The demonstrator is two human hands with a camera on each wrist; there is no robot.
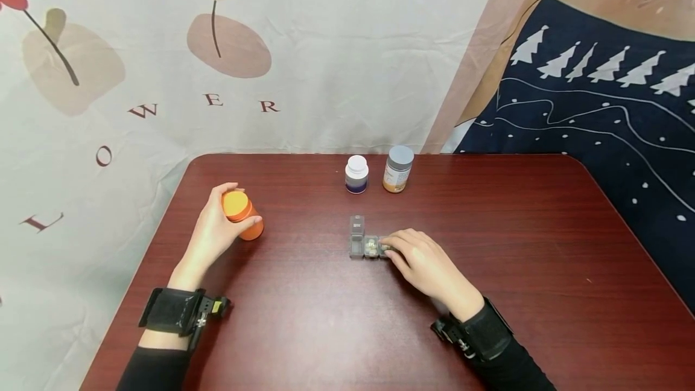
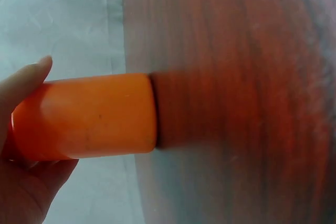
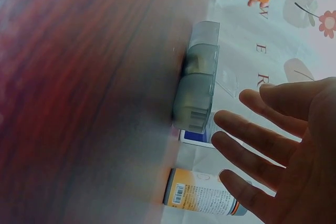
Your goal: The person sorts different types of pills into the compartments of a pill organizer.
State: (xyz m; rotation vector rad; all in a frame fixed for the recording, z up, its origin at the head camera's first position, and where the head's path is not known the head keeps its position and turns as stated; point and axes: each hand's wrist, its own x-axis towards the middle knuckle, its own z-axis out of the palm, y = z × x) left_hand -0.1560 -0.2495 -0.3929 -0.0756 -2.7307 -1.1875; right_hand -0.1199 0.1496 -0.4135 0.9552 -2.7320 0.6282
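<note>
At the table's left side my left hand (image 1: pixel 210 227) grips an orange pill bottle (image 1: pixel 252 232) with a yellow-orange cap, fingers and thumb around its upper part. In the left wrist view the bottle's (image 2: pixel 100 116) base is right at the tabletop. A small clear-grey pill organizer (image 1: pixel 356 250) lies mid-table, its left compartment's lid standing up. Pale pills show in the middle compartment. My right hand (image 1: pixel 426 261) is over the organizer's right end, covering part of it. The right wrist view has these fingers extended and spread beside the organizer (image 3: pixel 195 90), with nothing held.
Behind the organizer stand a white bottle (image 1: pixel 356 175) with a dark blue band and a grey-capped bottle (image 1: pixel 397 172) with a white and orange label. The brown table (image 1: pixel 488 198) ends at the back against a printed cloth (image 1: pixel 336 77).
</note>
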